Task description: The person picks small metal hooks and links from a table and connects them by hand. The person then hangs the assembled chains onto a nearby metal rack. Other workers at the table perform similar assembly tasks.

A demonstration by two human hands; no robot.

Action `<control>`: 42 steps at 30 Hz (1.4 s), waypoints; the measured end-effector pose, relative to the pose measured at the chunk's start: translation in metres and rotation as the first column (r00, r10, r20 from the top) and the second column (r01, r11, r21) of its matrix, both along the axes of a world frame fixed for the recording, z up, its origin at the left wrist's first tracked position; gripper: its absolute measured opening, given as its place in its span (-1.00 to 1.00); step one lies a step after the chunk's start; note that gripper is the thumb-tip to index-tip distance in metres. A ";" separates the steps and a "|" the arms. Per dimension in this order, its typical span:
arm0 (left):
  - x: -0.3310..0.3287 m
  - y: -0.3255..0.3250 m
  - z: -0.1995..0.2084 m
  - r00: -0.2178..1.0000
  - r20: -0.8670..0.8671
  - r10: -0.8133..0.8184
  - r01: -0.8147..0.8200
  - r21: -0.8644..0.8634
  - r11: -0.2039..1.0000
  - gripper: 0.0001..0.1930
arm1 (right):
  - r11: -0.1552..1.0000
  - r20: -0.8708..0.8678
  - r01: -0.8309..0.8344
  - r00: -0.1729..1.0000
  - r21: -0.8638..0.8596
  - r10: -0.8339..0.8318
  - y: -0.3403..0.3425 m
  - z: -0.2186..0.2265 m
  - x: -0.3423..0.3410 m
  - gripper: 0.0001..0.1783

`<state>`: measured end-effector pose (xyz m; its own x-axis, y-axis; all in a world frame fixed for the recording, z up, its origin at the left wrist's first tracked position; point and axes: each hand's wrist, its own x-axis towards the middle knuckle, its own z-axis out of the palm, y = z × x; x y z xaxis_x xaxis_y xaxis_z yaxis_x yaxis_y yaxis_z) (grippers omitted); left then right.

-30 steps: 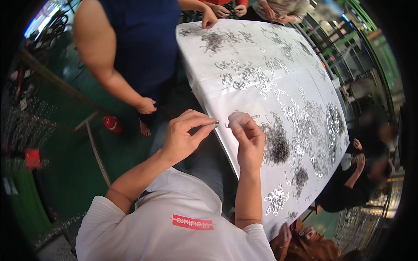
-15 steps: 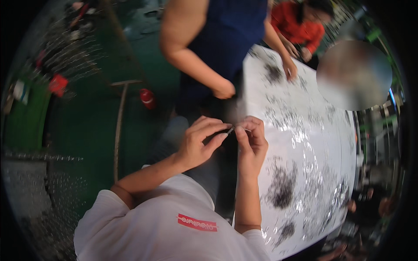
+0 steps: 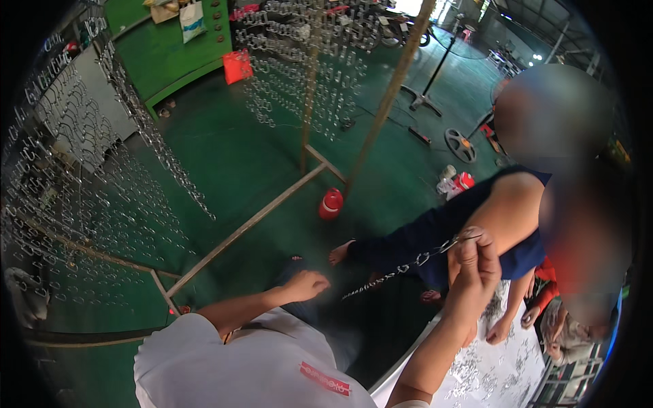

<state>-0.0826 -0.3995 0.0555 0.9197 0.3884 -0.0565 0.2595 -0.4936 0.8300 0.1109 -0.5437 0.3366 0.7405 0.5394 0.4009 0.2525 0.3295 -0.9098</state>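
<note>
My right hand (image 3: 478, 257) is raised at the right, its thumb and fingers pinched on the top end of a chain of small shiny metal links (image 3: 403, 267). The chain slants down to the left, its free lower end over the floor between my hands. My left hand (image 3: 306, 285) is in front of my shirt, apart from the chain. Its fingers are loosely bent and nothing shows in them. A white-topped table (image 3: 408, 360), with many small metal pieces (image 3: 469, 381) scattered on it, lies below my right forearm.
A wooden frame (image 3: 248, 228) stands on the green floor at the left. Strands of metal links (image 3: 88, 136) hang there and at the far side (image 3: 292, 75). A red container (image 3: 331, 204) stands beside a post. A co-worker in dark blue (image 3: 442, 204) is close by my right hand.
My view has turned left from the table toward the hanging strands. My hands, together at a small piece before, are now apart; the right has risen with the chain, the left is empty.
</note>
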 end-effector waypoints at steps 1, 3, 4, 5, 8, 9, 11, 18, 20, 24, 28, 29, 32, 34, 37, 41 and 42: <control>-0.006 0.007 -0.007 0.996 -0.073 -0.047 0.045 -0.018 0.999 -0.79 | 1.000 0.047 -0.002 0.999 0.000 0.002 0.015 0.007 0.003 -0.93; -0.014 0.018 -0.013 0.996 -0.070 -0.054 0.054 0.001 0.999 -0.78 | 0.997 0.106 -0.061 0.993 0.052 0.055 0.043 0.023 0.006 -0.91; -0.015 0.025 -0.013 0.994 -0.085 -0.063 0.064 0.020 0.998 -0.78 | 0.994 0.088 -0.077 0.994 0.080 0.070 0.057 0.031 0.007 -0.90; -0.016 0.030 -0.012 0.995 -0.082 -0.056 0.057 0.009 0.998 -0.78 | 0.993 0.108 -0.086 0.991 0.077 0.078 0.070 0.039 0.009 -0.90; -0.016 0.043 -0.003 1.000 -0.023 -0.016 0.016 -0.009 1.000 -0.79 | 0.987 0.164 -0.130 0.980 0.093 0.114 0.114 0.059 0.016 -0.84; -0.017 0.046 0.000 1.000 -0.008 0.002 -0.002 -0.021 1.000 -0.79 | 0.989 0.151 -0.117 0.983 0.084 0.104 0.129 0.065 0.019 -0.84; -0.017 0.053 0.003 0.998 0.050 0.038 -0.037 -0.016 0.999 -0.81 | 0.988 0.157 -0.133 0.980 0.075 0.120 0.162 0.077 0.027 -0.83; -0.040 0.074 -0.007 0.966 0.177 0.189 -0.203 0.064 0.977 -0.86 | 0.988 0.234 -0.154 0.962 0.034 0.142 0.266 0.124 0.045 -0.77; -0.049 0.077 -0.011 0.960 0.137 0.243 -0.251 0.047 0.967 -0.86 | 0.985 0.272 -0.170 0.950 0.038 0.154 0.295 0.138 0.047 -0.77; -0.062 0.084 -0.012 0.935 0.193 0.298 -0.313 0.049 0.949 -0.85 | 0.969 0.254 -0.247 0.937 -0.010 0.241 0.352 0.160 0.051 -0.80; -0.068 0.092 -0.006 0.900 0.205 0.385 -0.396 0.010 0.918 -0.83 | 0.944 0.221 -0.329 0.923 0.025 0.316 0.407 0.181 0.050 -0.80; -0.069 0.096 -0.004 0.904 0.145 0.402 -0.406 -0.006 0.914 -0.81 | 0.956 0.244 -0.292 0.929 0.021 0.278 0.420 0.187 0.049 -0.79; -0.073 0.100 0.000 0.899 0.019 0.437 -0.436 -0.040 0.899 -0.77 | 0.958 0.256 -0.279 0.933 0.071 0.253 0.452 0.208 0.048 -0.74; -0.074 0.104 0.001 0.890 -0.012 0.456 -0.456 -0.048 0.889 -0.77 | 0.945 0.269 -0.317 0.920 0.081 0.285 0.474 0.222 0.046 -0.74; -0.075 0.109 0.001 0.876 0.003 0.481 -0.481 -0.051 0.875 -0.77 | 0.937 0.277 -0.341 0.910 0.080 0.308 0.499 0.242 0.045 -0.80; -0.073 0.117 -0.001 0.857 -0.011 0.515 -0.514 -0.069 0.855 -0.76 | 0.938 0.286 -0.346 0.901 0.024 0.325 0.524 0.264 0.042 -0.86; -0.073 0.119 -0.002 0.851 -0.019 0.525 -0.525 -0.072 0.848 -0.75 | 0.944 0.296 -0.331 0.903 0.019 0.310 0.530 0.269 0.041 -0.87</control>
